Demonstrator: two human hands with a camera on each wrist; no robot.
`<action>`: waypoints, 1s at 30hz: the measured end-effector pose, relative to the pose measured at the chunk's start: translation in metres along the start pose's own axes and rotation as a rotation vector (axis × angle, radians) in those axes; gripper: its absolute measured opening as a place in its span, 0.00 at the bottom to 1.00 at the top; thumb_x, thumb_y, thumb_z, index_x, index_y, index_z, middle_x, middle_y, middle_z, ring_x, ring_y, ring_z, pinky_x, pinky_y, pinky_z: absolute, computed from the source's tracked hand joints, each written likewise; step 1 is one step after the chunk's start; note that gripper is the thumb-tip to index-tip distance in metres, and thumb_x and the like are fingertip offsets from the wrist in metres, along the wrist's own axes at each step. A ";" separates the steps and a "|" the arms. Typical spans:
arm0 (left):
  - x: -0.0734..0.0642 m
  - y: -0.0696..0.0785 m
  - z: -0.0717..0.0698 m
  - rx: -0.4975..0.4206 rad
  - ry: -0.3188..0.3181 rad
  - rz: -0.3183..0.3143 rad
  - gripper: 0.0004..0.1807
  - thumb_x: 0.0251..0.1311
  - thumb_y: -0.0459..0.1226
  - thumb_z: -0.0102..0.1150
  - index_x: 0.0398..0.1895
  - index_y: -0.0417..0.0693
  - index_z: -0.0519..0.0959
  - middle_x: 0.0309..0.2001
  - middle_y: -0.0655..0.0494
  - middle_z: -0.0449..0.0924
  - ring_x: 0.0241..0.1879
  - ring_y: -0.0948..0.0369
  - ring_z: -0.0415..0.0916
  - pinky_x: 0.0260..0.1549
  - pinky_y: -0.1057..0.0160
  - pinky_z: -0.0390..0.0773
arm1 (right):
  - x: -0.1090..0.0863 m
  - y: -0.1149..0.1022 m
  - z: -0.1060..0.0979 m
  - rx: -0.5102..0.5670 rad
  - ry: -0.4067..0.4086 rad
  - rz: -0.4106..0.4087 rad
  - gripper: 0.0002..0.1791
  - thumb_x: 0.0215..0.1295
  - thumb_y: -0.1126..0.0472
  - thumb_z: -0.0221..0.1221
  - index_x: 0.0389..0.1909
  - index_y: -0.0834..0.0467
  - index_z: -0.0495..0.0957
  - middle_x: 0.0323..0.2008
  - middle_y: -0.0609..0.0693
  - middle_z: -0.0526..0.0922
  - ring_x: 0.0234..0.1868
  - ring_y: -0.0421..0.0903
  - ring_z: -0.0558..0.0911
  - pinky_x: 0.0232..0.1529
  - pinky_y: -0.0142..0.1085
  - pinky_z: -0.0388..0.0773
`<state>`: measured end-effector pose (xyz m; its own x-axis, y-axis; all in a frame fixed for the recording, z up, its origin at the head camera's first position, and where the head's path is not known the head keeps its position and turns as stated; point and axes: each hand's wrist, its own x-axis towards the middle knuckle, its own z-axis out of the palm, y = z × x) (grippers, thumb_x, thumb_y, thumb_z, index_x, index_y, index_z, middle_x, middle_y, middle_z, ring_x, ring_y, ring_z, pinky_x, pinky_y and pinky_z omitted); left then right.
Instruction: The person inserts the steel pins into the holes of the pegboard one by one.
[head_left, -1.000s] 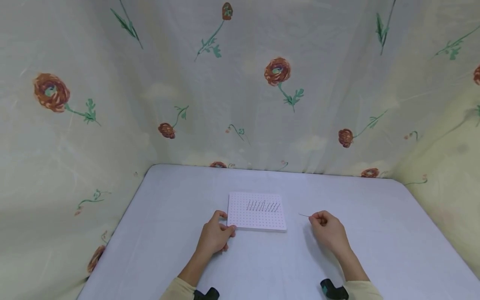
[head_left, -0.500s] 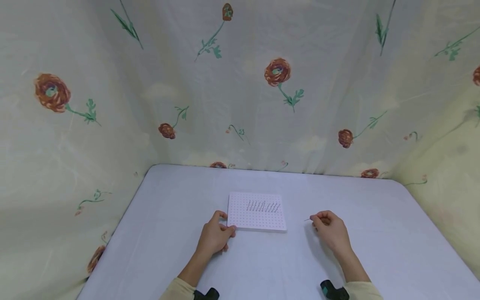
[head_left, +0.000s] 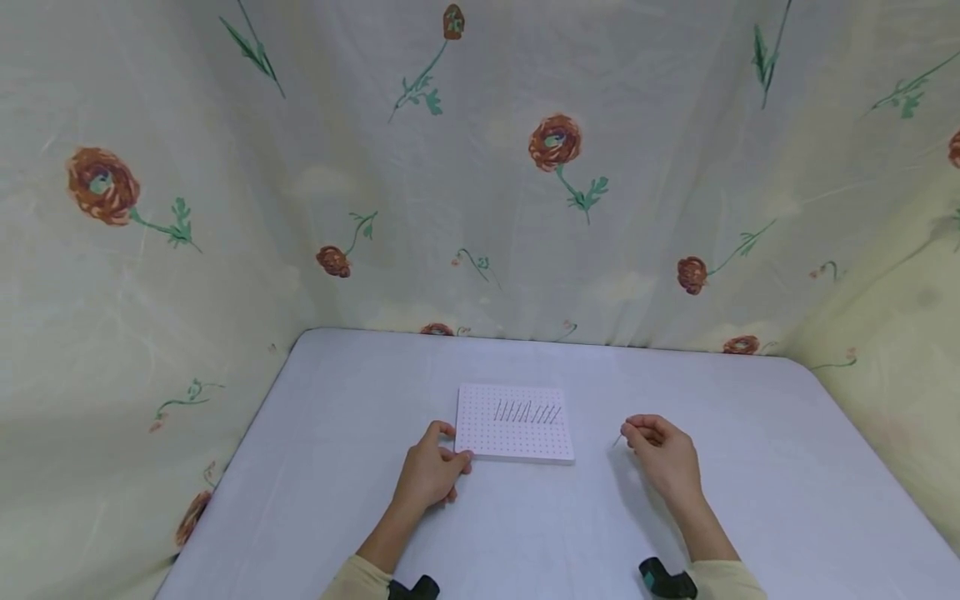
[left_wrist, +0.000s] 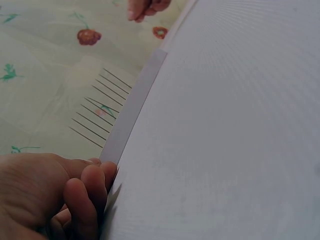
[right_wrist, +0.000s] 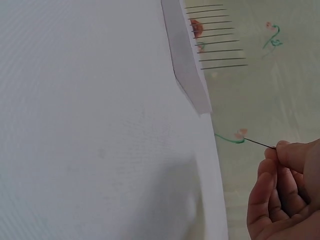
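A white pegboard [head_left: 510, 447] with rows of small holes lies on the table in the head view. Several thin dark pins [right_wrist: 222, 51] stand in one row across it, most leaning alike and one crossing its neighbour. My left hand [head_left: 427, 477] grips the board's near left corner, thumb on the front edge and a finger along the left side. To the right of the board, raised over the table, my right hand [head_left: 663, 462] pinches one thin metal pin [right_wrist: 259, 143] between thumb and forefinger. In the head view that pin points down and left, its free end touching nothing.
A white cloth covers the table [head_left: 360, 375], whose far edge meets a hanging curtain [head_left: 480, 208] printed with flowers. Dark wrist mounts [head_left: 667, 579] sit at both sleeves. The right hand's shadow falls on the cloth beneath it.
The pin in my right hand has swung from pointing left to pointing down and left. That hand has shifted slightly right. My left hand and the pegboard stay put.
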<state>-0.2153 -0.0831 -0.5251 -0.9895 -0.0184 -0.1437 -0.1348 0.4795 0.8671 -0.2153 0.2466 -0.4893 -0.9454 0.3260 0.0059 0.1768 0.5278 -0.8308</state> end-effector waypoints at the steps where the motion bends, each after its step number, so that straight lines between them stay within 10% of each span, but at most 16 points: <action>1: 0.000 0.000 0.000 -0.001 0.000 0.000 0.23 0.67 0.39 0.66 0.61 0.47 0.69 0.26 0.59 0.85 0.10 0.62 0.72 0.09 0.69 0.70 | 0.000 0.000 0.001 0.000 0.001 -0.003 0.15 0.71 0.54 0.63 0.50 0.60 0.81 0.36 0.47 0.88 0.31 0.27 0.79 0.34 0.23 0.76; 30: -0.002 0.002 -0.001 -0.007 0.009 0.006 0.22 0.66 0.38 0.66 0.59 0.47 0.69 0.24 0.59 0.84 0.09 0.63 0.70 0.09 0.70 0.69 | 0.001 -0.029 0.045 -0.087 -0.036 -0.175 0.07 0.71 0.59 0.63 0.41 0.59 0.80 0.40 0.55 0.88 0.36 0.41 0.79 0.34 0.26 0.74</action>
<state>-0.2132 -0.0835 -0.5227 -0.9907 -0.0237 -0.1337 -0.1289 0.4737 0.8712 -0.2335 0.1969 -0.4903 -0.9727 0.1956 0.1248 0.0303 0.6403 -0.7675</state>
